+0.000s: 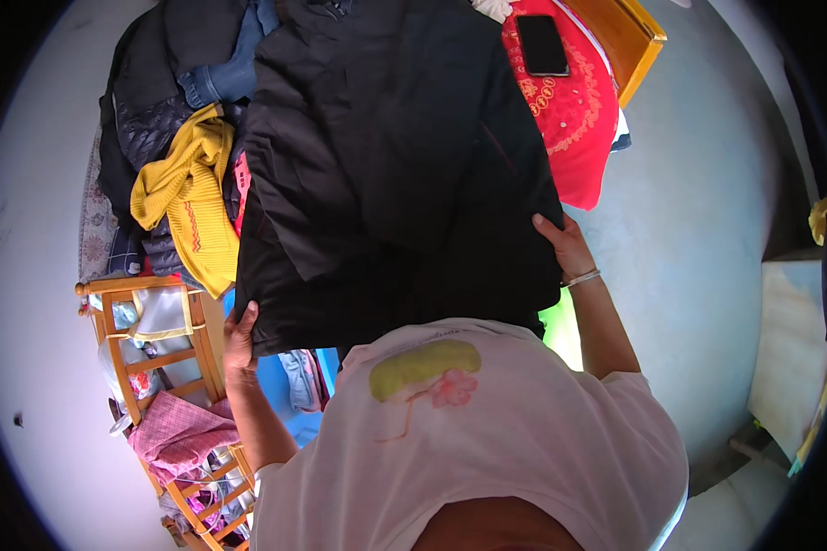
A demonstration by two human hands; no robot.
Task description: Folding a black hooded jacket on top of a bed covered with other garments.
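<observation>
A large black garment (pixel 395 165) lies spread flat in front of me, covering most of the middle of the view. My left hand (pixel 241 342) grips its near left corner. My right hand (pixel 565 246), with a thin bracelet at the wrist, holds its near right edge. A pile of clothes lies to the left of it, with a yellow knit sweater (pixel 193 197) on top beside dark quilted pieces and blue denim (pixel 225 78).
A red patterned cloth (pixel 574 119) with a black phone (pixel 542 44) on it lies at the upper right, next to a yellow wooden frame (pixel 636 37). A wooden rack (pixel 156 367) with a pink cloth and bags stands at the lower left. Grey floor surrounds.
</observation>
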